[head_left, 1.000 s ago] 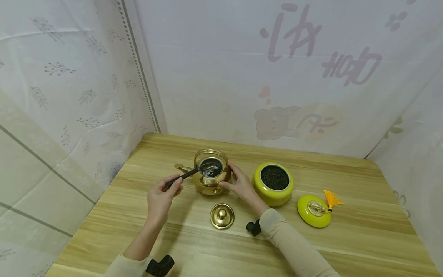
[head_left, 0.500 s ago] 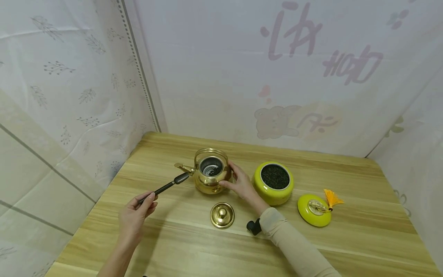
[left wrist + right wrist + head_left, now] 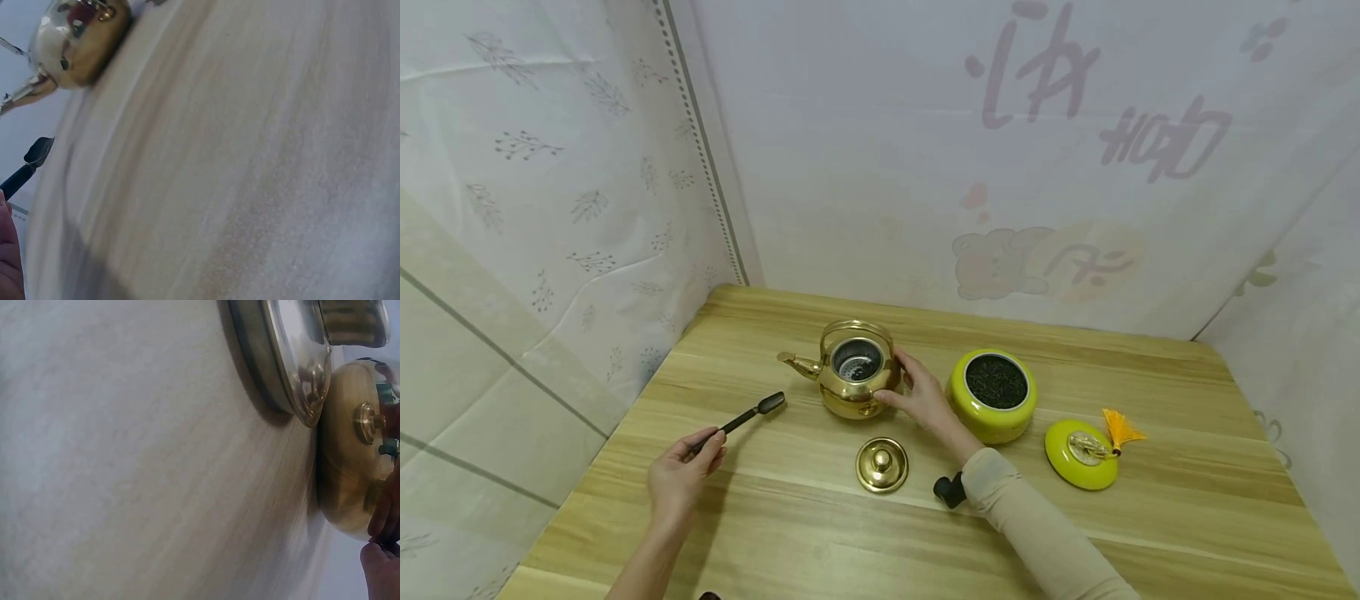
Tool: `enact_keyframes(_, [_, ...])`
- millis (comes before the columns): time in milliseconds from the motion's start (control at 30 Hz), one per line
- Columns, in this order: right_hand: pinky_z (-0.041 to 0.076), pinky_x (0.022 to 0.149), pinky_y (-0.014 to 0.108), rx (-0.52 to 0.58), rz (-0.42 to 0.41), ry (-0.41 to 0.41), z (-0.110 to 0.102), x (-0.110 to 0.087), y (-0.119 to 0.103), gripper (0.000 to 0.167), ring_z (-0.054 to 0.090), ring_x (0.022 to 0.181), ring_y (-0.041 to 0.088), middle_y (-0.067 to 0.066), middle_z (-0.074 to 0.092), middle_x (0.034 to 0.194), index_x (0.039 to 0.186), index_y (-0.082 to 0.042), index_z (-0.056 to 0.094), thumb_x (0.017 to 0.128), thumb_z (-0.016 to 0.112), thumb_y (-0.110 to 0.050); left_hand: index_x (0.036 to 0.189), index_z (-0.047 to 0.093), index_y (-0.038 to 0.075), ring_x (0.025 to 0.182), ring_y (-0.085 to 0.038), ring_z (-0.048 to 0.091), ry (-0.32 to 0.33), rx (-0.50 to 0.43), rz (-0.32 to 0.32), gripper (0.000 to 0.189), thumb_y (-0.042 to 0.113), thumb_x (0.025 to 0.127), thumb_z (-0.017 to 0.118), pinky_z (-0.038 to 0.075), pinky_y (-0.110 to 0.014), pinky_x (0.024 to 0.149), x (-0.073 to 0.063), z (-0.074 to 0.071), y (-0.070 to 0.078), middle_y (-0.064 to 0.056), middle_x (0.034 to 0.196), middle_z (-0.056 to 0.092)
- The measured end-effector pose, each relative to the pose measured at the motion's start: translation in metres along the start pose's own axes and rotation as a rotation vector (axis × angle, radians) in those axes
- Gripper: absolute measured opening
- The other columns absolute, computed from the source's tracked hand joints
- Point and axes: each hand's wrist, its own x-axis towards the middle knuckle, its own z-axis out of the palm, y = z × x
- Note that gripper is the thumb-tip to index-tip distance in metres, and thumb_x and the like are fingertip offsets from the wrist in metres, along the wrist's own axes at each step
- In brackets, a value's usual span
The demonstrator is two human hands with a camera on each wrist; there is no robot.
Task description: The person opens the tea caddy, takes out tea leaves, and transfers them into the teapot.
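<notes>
Wood-grain table (image 3: 820, 533): polished brass-coloured kettle (image 3: 850, 406) stands at its eleven o'clock, uncovered, dark bits (image 3: 861, 374) in the perforated strainer (image 3: 847, 355). Yellow jar (image 3: 985, 427), at the kettle's three o'clock, holds dark leaves (image 3: 996, 382). Right hand (image 3: 922, 402): thumb and fingers parted, gripping the kettle's side. Left hand (image 3: 677, 477), at eight: fingers together, pinching a black scoop (image 3: 743, 418).

Scoop (image 3: 751, 415) left of kettle (image 3: 850, 403), jar (image 3: 989, 426) right — kettle lid (image 3: 882, 465) before.

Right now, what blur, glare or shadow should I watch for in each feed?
Head: mostly sharp, glints on the kettle, soft shadow across the table; left wrist: table grain blurred, shadow lower left; right wrist: table hazy, reflections on kettle and lid.
</notes>
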Motion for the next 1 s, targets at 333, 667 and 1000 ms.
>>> enact_keyframes(333, [0.033,0.107,0.049,0.008,-0.013,-0.011,-0.006,-0.010,-0.034,0.074,0.035,0.132,0.041,0.029,0.035,0.143,0.140,0.010,0.033,0.080,0.073,-0.004,0.101,0.069,0.001,0.061,0.005,0.061,0.046,0.323,0.012,0.022,0.015,0.084,0.072,0.053,-0.012,0.059,-0.023,0.022,0.033,0.006,0.073,0.069])
enact_keyframes(667, [0.033,0.109,0.045,0.016,0.000,-0.002,0.000,-0.002,-0.005,0.078,0.035,0.134,0.036,0.022,0.036,0.146,0.143,0.003,0.034,0.078,0.076,-0.009,0.095,0.071,0.003,0.064,-0.008,0.058,0.000,0.841,0.285,0.019,0.017,0.083,0.073,0.042,-0.019,0.051,-0.024,0.019,0.025,-0.014,0.084,0.071])
enact_keyframes(1000, [0.033,0.109,0.041,0.001,0.015,-0.010,-0.001,-0.001,-0.002,0.081,0.035,0.136,0.032,0.018,0.036,0.147,0.144,-0.002,0.034,0.077,0.078,-0.016,0.093,0.069,0.003,0.066,-0.016,0.058,-0.060,0.906,0.301,0.016,0.015,0.082,0.072,0.039,-0.024,0.053,-0.023,0.021,0.021,-0.009,0.080,0.069])
